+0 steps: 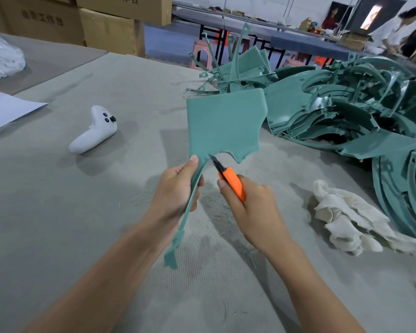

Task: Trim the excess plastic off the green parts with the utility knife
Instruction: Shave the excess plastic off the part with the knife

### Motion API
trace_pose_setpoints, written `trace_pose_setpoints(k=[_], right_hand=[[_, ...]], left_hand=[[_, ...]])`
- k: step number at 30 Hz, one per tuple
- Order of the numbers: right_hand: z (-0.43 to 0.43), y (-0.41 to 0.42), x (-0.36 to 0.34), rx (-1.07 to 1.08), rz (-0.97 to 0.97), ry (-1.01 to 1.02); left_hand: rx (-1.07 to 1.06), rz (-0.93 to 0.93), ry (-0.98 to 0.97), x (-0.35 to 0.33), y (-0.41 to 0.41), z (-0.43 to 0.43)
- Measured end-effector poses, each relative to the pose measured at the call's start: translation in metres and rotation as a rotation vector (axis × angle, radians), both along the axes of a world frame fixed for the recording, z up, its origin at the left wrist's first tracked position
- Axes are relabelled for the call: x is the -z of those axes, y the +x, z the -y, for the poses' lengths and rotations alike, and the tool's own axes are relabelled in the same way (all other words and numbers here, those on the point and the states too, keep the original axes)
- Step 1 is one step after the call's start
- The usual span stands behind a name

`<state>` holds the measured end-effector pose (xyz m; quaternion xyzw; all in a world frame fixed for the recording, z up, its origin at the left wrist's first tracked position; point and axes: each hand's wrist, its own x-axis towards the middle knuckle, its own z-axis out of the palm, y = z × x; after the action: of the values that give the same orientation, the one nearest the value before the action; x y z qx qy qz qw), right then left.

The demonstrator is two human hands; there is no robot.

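Head view, reading from the left edge: I see a white plastic bag (pixel 0 56) in the upper left corner, a sheet of paper (pixel 7 109) below it, and cardboard boxes (pixel 106 30) stacked behind the grey table (pixel 58 212). A white controller (pixel 94 131) lies on the table left of centre, well apart from the hands. At centre, the left hand (pixel 175 188) grips the narrow curved stem of a green part (pixel 226 121), with the thumb pressed near where the stem meets the wide flat panel. The panel is held up above the table, and the stem's tail hangs down past the wrist. Just to the right, the right hand (pixel 250 207) is wrapped round the orange handle of the utility knife (pixel 233 181). Its dark blade points up and left, with the tip at the notch in the panel's lower edge. A crumpled pale rag (pixel 346 219) lies at lower right, and a pile of green parts (pixel 346 104) fills the upper right of the table. Blurred people (pixel 394 27) stand in the far upper right corner.
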<state>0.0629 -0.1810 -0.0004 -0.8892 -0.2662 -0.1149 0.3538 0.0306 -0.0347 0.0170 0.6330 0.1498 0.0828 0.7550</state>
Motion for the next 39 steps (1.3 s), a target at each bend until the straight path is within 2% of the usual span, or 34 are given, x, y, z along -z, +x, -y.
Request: trace_pose_setpoints(k=[3,6,8,12,18,24,32,39], right_hand=[[0.003,0.001,-0.001,-0.004,-0.044,0.08],[0.003,0.002,-0.003,0.035,-0.044,0.068],[0.002,0.003,-0.003,-0.002,-0.087,0.065],[0.002,-0.002,-0.003,-0.129,-0.235,0.213],[-0.001,0.0,-0.002,-0.026,-0.079,0.141],[-0.003,-0.001,0.001,-0.046,0.041,0.027],[-0.001,0.001,-0.001,0.005,0.12,0.026],[-0.002,-0.002,0.0,-0.071,0.126,-0.033]], left_hand=[[0.016,0.011,-0.023,-0.001,0.001,0.0],[0.042,0.018,-0.01,-0.001,0.0,0.001],[0.049,0.023,-0.012,0.0,-0.001,0.001],[0.093,0.029,-0.107,0.001,0.001,-0.001],[0.178,0.008,-0.331,0.007,0.002,-0.003],[0.261,0.022,-0.517,0.01,0.004,-0.005],[0.268,0.026,-0.516,0.012,0.004,-0.005],[0.253,0.032,-0.522,0.013,0.002,-0.005]])
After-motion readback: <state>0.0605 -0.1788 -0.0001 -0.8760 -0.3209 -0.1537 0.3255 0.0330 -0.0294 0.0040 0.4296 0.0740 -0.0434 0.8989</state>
